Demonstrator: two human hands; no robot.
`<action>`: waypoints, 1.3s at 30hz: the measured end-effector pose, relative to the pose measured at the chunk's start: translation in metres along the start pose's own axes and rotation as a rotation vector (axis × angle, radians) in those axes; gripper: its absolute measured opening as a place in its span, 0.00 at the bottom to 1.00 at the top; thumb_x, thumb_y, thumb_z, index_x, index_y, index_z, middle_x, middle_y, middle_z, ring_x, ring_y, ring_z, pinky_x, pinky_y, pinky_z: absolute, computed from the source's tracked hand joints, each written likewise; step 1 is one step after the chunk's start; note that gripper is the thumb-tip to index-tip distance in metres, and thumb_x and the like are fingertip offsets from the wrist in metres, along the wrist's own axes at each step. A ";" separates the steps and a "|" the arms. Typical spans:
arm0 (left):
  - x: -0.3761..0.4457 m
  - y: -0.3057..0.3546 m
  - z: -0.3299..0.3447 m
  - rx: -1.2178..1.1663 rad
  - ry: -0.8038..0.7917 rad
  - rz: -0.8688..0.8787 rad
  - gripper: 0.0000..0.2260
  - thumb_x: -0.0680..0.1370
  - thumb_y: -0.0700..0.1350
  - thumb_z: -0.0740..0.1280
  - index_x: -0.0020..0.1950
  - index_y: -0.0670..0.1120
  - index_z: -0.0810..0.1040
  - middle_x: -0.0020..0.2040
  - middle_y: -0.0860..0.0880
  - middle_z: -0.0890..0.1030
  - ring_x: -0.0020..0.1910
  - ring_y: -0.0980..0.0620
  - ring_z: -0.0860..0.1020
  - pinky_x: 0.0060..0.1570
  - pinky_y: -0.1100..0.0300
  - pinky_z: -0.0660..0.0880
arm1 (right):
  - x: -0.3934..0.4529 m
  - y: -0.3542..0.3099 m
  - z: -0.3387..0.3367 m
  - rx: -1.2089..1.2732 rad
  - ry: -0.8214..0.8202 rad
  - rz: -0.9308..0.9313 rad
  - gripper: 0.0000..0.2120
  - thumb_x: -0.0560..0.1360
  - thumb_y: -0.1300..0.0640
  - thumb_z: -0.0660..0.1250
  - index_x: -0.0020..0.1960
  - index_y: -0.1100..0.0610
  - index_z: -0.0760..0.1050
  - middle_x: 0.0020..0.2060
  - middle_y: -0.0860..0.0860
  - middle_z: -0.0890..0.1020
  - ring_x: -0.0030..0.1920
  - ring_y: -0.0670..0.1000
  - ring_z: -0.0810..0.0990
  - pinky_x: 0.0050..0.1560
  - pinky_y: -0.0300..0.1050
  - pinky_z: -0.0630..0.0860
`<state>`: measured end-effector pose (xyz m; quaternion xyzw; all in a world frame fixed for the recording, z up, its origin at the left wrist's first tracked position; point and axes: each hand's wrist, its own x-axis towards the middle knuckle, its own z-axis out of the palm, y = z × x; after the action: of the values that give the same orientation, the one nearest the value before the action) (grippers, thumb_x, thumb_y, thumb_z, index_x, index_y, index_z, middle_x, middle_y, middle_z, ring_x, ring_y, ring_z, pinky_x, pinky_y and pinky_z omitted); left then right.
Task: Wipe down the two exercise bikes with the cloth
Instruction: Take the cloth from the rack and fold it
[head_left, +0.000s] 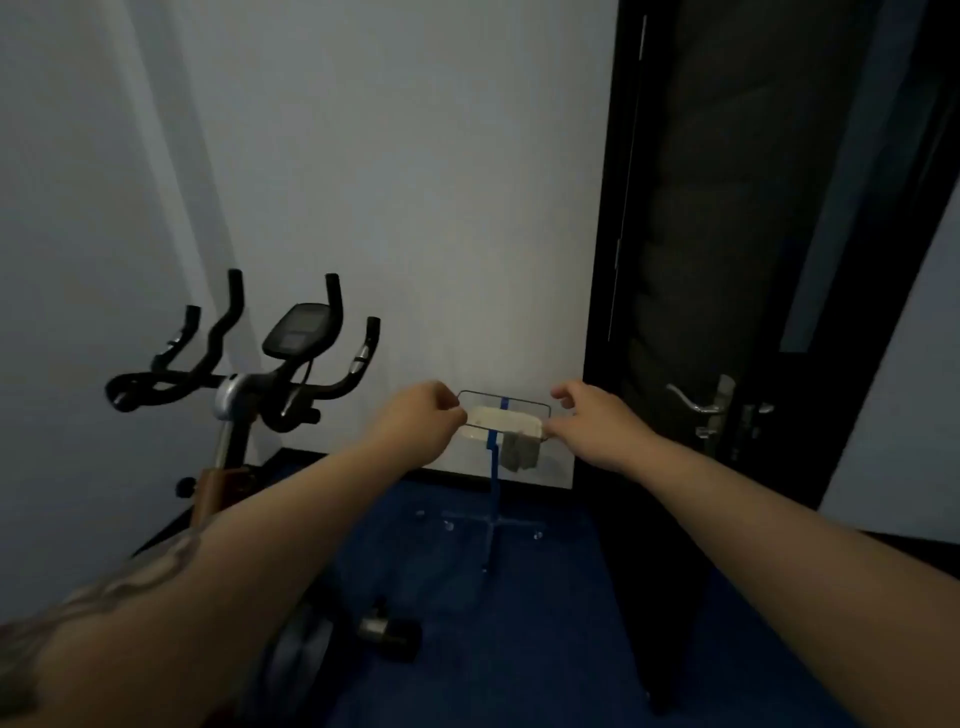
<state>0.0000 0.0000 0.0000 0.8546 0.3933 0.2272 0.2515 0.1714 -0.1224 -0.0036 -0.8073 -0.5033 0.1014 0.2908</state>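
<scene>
Both arms stretch out: the left hand (423, 410) and the right hand (587, 415) each pinch an end of the pale cloth (505, 421) draped over the blue wire stand (493, 499), with the exercise bike (249, 384) off left.

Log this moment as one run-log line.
phase: fetching cloth | left hand: pinching cloth | right hand: pinching cloth's other end | cloth: draped on rack | bike: untouched, left

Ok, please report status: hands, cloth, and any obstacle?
Left hand and right hand pinch the cloth ends on the blue rack. Exercise bike untouched, at left. No obstacle visible.
</scene>
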 end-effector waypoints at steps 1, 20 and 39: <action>0.011 0.004 0.007 -0.001 -0.010 -0.010 0.13 0.79 0.48 0.64 0.61 0.46 0.77 0.54 0.48 0.78 0.49 0.51 0.74 0.47 0.58 0.69 | 0.010 0.006 0.000 -0.004 -0.003 0.002 0.25 0.77 0.53 0.65 0.73 0.55 0.63 0.67 0.54 0.71 0.62 0.53 0.73 0.59 0.47 0.73; 0.265 -0.072 0.130 -0.032 -0.122 -0.157 0.11 0.79 0.47 0.64 0.59 0.46 0.77 0.51 0.50 0.78 0.49 0.52 0.74 0.47 0.59 0.69 | 0.281 0.133 0.077 0.006 -0.184 0.117 0.25 0.77 0.52 0.64 0.72 0.55 0.65 0.65 0.54 0.72 0.61 0.54 0.73 0.60 0.49 0.73; 0.491 -0.192 0.272 -0.089 -0.366 -0.287 0.09 0.78 0.43 0.63 0.56 0.45 0.78 0.54 0.47 0.81 0.50 0.50 0.78 0.52 0.55 0.75 | 0.493 0.254 0.196 0.303 -0.190 0.356 0.18 0.78 0.57 0.64 0.67 0.54 0.70 0.61 0.50 0.75 0.57 0.47 0.74 0.53 0.39 0.69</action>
<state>0.3409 0.4259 -0.2328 0.8049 0.4484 0.0477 0.3857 0.5068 0.2972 -0.2438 -0.8174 -0.3571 0.3008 0.3373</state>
